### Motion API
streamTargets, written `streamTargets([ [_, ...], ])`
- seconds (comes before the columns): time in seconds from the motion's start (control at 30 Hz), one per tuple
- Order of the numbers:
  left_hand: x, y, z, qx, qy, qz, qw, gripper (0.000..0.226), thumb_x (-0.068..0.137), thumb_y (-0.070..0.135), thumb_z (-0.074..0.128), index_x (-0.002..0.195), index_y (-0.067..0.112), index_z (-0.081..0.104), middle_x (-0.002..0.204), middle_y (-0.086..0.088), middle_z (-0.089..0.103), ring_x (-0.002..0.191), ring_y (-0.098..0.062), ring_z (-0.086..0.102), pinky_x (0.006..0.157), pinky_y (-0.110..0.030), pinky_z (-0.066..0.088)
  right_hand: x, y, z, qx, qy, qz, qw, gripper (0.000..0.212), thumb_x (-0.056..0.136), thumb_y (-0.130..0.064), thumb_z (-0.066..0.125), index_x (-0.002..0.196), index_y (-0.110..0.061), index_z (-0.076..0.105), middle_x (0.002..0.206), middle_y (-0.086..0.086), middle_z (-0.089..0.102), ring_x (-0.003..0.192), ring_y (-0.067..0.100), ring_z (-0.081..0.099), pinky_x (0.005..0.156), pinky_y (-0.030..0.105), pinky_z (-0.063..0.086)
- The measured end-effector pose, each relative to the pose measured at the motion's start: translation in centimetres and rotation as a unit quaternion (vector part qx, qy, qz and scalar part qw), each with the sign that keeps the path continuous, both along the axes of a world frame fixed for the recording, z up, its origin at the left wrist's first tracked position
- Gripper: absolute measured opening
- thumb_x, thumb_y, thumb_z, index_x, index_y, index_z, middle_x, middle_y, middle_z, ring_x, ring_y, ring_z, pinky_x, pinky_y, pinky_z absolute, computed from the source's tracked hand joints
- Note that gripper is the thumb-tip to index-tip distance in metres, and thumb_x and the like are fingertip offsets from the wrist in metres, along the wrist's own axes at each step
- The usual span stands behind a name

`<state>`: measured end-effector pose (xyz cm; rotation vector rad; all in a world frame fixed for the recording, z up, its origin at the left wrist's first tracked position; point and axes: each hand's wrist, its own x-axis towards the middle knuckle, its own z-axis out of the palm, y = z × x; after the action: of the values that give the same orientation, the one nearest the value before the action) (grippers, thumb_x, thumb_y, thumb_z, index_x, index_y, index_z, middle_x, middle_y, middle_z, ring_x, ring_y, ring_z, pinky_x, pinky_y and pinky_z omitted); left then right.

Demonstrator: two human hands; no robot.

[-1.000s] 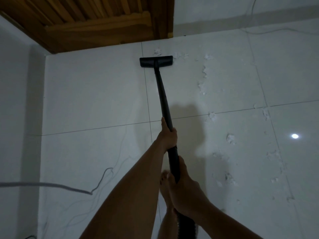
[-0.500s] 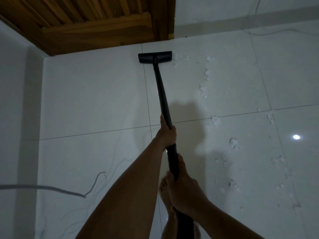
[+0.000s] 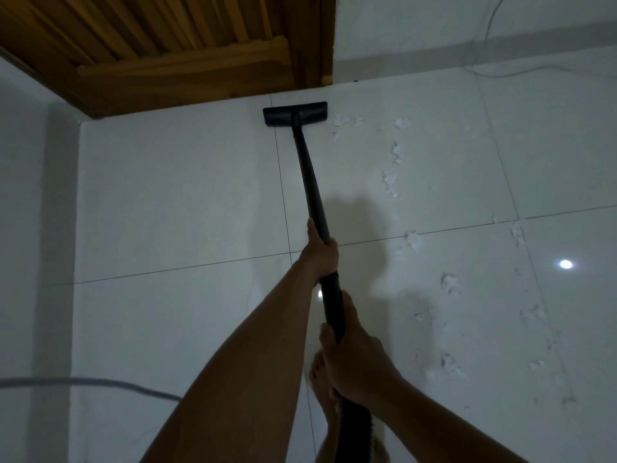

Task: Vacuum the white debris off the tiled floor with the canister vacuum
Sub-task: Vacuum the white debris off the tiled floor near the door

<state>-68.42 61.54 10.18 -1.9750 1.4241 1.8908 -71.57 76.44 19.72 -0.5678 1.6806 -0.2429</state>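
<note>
Glossy tile, matt black vacuum parts, varnished wood

The tiled floor [image 3: 167,195] is smooth, pale and highly glossy, mirroring a bright light spot [image 3: 566,264] between thin dark grout lines. The wand [image 3: 310,182] and floor head [image 3: 295,113] look like matt black plastic, and the hose [image 3: 355,426] is ribbed. The white debris [image 3: 390,182] looks soft, fluffy and torn. The slatted door [image 3: 167,55] is brown wood with a slight sheen. The wall [image 3: 434,18] is matt, and the grey cable [image 3: 100,382] smooth.

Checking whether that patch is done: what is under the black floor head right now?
Only tiled floor shows round the floor head, which sits flat across a grout line near the wooden door. Anything beneath it is covered. White debris lies just right of it.
</note>
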Motion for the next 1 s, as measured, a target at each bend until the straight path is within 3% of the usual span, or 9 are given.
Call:
streamTargets([
  [0.2, -0.3, -2.3, 5.0, 0.038, -0.011, -0.013, 0.999, 0.072, 0.106, 0.028, 0.034, 0.155, 0.033, -0.018, 0.148, -0.015, 0.041, 0.077, -0.018, 0.051, 0.079, -0.037, 0.050, -0.1, -2.1, 5.5, -0.049, -0.002, -0.029, 0.998, 0.060, 0.109, -0.030, 0.042, 0.157, -0.048, 0.013, 0.078, 0.005, 0.061, 0.044, 0.009, 0.057, 0.041, 0.017, 0.045],
  [0.33, -0.3, -3.1, 6.9, 0.057, -0.010, -0.008, 0.998, 0.073, 0.105, 0.026, 0.035, 0.155, 0.033, -0.017, 0.144, -0.014, 0.044, 0.078, -0.021, 0.054, 0.081, -0.040, 0.054, 0.0, -3.2, 8.0, -0.057, 0.002, -0.028, 0.998, 0.058, 0.109, -0.027, 0.042, 0.158, -0.045, 0.017, 0.081, 0.004, 0.062, 0.045, 0.005, 0.056, 0.038, 0.012, 0.042],
  [0.53, -1.5, -4.8, 8.1, 0.087, -0.002, 0.013, 0.996, 0.074, 0.105, 0.023, 0.036, 0.155, 0.036, -0.016, 0.126, -0.009, 0.048, 0.075, -0.021, 0.054, 0.057, -0.034, 0.050, -1.2, -5.3, 8.4, -0.034, 0.048, -0.001, 0.998, 0.055, 0.107, -0.032, 0.043, 0.156, -0.041, 0.021, 0.084, 0.001, 0.065, 0.049, 0.008, 0.061, 0.045, 0.018, 0.045],
  [0.63, -2.1, -6.1, 8.3, 0.092, -0.007, 0.010, 0.996, 0.073, 0.105, 0.023, 0.036, 0.155, 0.035, -0.017, 0.133, -0.011, 0.047, 0.073, -0.020, 0.053, 0.054, -0.032, 0.049, -1.7, -6.5, 8.3, -0.032, 0.043, -0.001, 0.999, 0.052, 0.107, -0.032, 0.043, 0.155, -0.040, 0.024, 0.082, 0.000, 0.063, 0.046, 0.006, 0.059, 0.044, 0.017, 0.044],
  [0.73, -2.6, -7.4, 8.3, 0.090, -0.014, 0.009, 0.996, 0.074, 0.105, 0.023, 0.036, 0.155, 0.035, -0.017, 0.124, -0.009, 0.047, 0.073, -0.021, 0.053, 0.056, -0.033, 0.050, -2.2, -7.7, 8.1, -0.026, 0.043, 0.002, 0.999, 0.054, 0.107, -0.034, 0.042, 0.156, -0.041, 0.021, 0.082, 0.000, 0.064, 0.048, 0.008, 0.061, 0.052, 0.025, 0.054],
  [0.83, -3.2, -8.4, 8.2, 0.086, -0.019, 0.005, 0.996, 0.074, 0.105, 0.023, 0.037, 0.155, 0.034, -0.017, 0.135, -0.013, 0.047, 0.074, -0.021, 0.053, 0.062, -0.037, 0.052, -2.7, -8.7, 7.9, -0.024, 0.040, 0.001, 0.999, 0.058, 0.106, -0.035, 0.042, 0.156, -0.045, 0.016, 0.080, 0.000, 0.065, 0.049, 0.010, 0.063, 0.067, 0.033, 0.062],
  [1.0, -4.2, -9.5, 7.6, 0.080, -0.020, 0.011, 0.997, 0.073, 0.105, 0.024, 0.037, 0.155, 0.035, -0.016, 0.142, -0.013, 0.044, 0.075, -0.021, 0.054, 0.072, -0.038, 0.053, -3.9, -9.9, 7.7, -0.022, 0.030, -0.004, 0.999, 0.058, 0.107, -0.034, 0.043, 0.157, -0.046, 0.016, 0.083, 0.001, 0.065, 0.049, 0.008, 0.061, 0.052, 0.026, 0.051],
])
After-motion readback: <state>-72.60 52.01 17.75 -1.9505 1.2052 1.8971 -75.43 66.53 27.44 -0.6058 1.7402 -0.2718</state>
